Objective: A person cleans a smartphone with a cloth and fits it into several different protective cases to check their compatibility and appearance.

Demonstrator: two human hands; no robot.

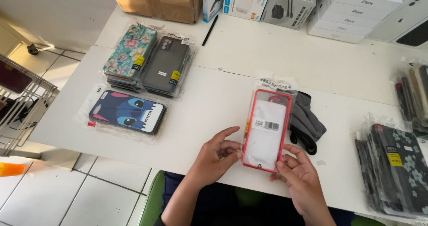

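A red-rimmed phone case (266,130) in a slick plastic sleeve is pinched at its lower long edges by the left hand (217,157) and right hand (298,174), near the table's (214,96) front edge; it is judged light, stiff and slippery.

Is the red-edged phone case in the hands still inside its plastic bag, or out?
Inside. The red-edged phone case sits within a clear bag whose flap extends past its top; both hands hold it.

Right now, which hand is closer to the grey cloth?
The right hand. It holds the red case's bottom corner, just below the grey cloth. The left hand grips the case's other edge, so the case lies between it and the cloth.
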